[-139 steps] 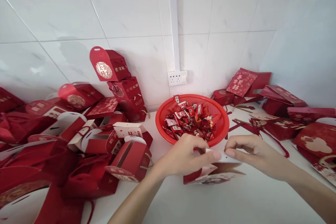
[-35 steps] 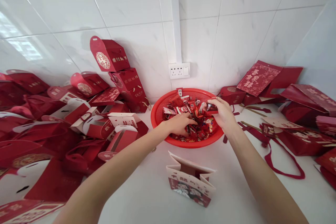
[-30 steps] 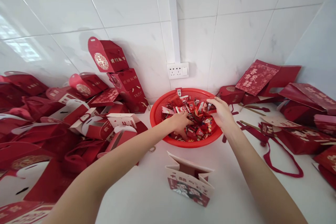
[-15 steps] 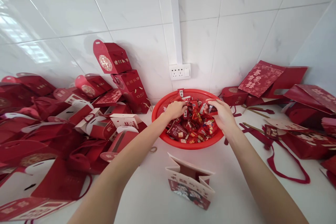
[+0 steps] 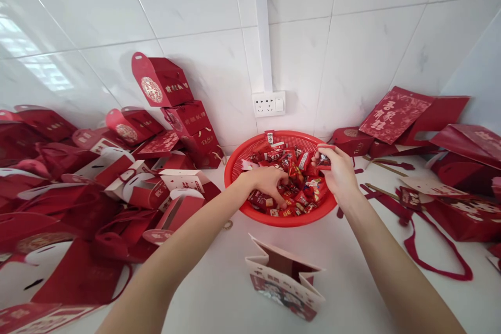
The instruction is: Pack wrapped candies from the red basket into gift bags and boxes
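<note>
A red plastic basket [image 5: 287, 222] stands against the wall, filled with red-wrapped candies [image 5: 297, 180]. My left hand [image 5: 270, 182] is over the left middle of the basket, its thumb and fingers apart and touching the candies. At the basket's right rim, my right hand [image 5: 338, 169] is closed around a wrapped candy [image 5: 324, 160] with a dark, shiny wrapper; the fingers hide part of it. Below the basket an open paper gift box [image 5: 284, 284] stands upright, cream on top with a printed picture on its front.
Many red gift boxes [image 5: 78, 209] crowd the left side, with a stack of red boxes [image 5: 195, 125] by the wall. More red bags [image 5: 395, 115] and a looped ribbon [image 5: 438, 261] lie on the right. A wall socket [image 5: 269, 104] sits above the basket.
My left hand has shifted down and right over the candies, and its fingers have spread. My right hand has moved slightly right, keeping the candy. The view has shifted a little.
</note>
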Demonstrator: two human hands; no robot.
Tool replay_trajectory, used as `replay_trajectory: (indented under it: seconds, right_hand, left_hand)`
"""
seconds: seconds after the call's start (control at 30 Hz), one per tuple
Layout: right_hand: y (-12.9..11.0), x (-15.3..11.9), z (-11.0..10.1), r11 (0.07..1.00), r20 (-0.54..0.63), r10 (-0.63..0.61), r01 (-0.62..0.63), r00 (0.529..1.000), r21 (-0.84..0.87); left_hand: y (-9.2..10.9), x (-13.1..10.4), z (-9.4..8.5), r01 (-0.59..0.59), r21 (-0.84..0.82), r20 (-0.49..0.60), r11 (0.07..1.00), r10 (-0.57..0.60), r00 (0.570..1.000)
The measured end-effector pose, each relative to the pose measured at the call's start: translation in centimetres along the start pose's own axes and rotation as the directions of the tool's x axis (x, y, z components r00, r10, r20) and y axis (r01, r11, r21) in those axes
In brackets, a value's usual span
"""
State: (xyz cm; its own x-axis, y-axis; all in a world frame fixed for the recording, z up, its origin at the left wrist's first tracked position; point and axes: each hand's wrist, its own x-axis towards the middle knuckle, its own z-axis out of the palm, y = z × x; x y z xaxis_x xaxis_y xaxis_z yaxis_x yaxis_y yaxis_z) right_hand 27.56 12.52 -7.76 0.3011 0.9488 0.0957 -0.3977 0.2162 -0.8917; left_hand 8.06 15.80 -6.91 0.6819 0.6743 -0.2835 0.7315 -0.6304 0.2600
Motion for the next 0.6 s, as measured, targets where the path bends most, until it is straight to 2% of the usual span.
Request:
replay_trajectory:
  seconds: [0.13, 0.27, 0.47, 0.6]
  right_hand:
    - [0.0, 0.1, -0.1, 0.999, -0.080, -0.006, 0.010, 0.997, 0.053]
    - [0.1, 0.1, 0.0, 0.997, -0.079, -0.031, 0.037, 0.996, 0.075]
    - [0.3, 0.5, 0.0, 0.973, -0.208, -0.103, 0.142, 0.973, 0.181]
    - [0.0, 0.3, 0.3, 0.960, -0.231, -0.123, 0.175, 0.965, 0.220]
  left_hand:
    - [1.2, 0.1, 0.8, -0.105, 0.238, -0.004, 0.965, 0.110, 0.994]
    - [2.3, 0.5, 1.6, -0.197, 0.285, 0.031, 0.938, 0.197, 0.980]
    - [3.8, 1.2, 1.7, -0.118, 0.417, 0.038, 0.901, 0.113, 0.993]
    - [3.8, 1.3, 1.5, 0.075, 0.389, -0.130, 0.918, -0.026, 0.991]
